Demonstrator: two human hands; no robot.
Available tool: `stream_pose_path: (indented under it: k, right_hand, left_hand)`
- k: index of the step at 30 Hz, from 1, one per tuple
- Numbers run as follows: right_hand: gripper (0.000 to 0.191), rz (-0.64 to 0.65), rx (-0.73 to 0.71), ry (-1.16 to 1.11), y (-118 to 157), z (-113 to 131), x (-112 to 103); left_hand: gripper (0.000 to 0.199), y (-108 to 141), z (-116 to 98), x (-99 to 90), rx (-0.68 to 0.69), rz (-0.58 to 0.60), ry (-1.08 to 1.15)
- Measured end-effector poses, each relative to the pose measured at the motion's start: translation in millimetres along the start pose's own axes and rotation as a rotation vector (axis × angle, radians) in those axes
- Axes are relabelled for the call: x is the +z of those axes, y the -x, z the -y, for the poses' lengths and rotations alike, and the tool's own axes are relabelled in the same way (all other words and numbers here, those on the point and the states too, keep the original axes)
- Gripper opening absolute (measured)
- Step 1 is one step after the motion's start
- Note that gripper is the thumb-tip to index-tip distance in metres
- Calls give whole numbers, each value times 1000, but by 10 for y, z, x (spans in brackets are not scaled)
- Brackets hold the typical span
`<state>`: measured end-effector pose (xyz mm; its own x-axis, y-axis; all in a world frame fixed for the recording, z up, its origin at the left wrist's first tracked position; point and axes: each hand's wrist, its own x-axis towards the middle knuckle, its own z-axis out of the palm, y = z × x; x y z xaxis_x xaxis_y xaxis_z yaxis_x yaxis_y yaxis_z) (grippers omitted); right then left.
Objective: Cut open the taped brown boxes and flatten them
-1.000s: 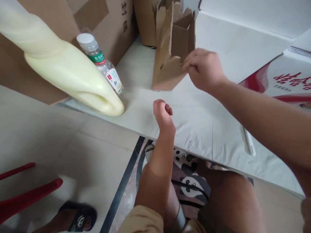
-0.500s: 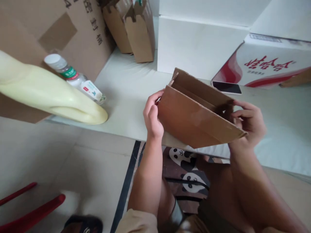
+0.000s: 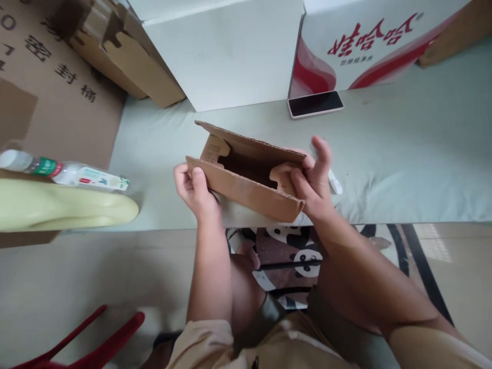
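A brown cardboard box (image 3: 246, 189), open at the top, is held between my two hands over the front edge of the covered table. My left hand (image 3: 196, 189) grips its left end, the thumb on the near wall and the other fingers partly hidden. At the right end my right hand (image 3: 317, 179) holds the box, with fingers by the notched end flap (image 3: 286, 179) and one finger raised. Another notched flap (image 3: 216, 148) shows inside the left end. The bottom of the box is dark.
Behind stand a white box (image 3: 230, 56) and a red-and-white printed carton (image 3: 353, 51), with a phone (image 3: 315, 104) before it. To the left are a plastic bottle (image 3: 69, 171), a pale yellow object (image 3: 65, 205), a large carton (image 3: 57, 102) and notched cardboard boxes (image 3: 144, 66).
My view has shifted to the right. The box has spread wider at the top, and its notched end flaps now show inside. My right hand has moved to the right end flap.
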<state>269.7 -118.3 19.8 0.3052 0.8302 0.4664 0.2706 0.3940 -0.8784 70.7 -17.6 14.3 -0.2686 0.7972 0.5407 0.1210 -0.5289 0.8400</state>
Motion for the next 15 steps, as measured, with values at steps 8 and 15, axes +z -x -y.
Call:
stream_pose_path:
  k: [8, 15]
  right_hand:
    - [27, 9, -53, -202, -50, 16, -56]
    - [24, -42, -98, -182, -18, -20, -22]
  left_hand:
    - [53, 63, -58, -147, 6, 67, -230]
    - [30, 42, -98, -192, 53, 159, -273]
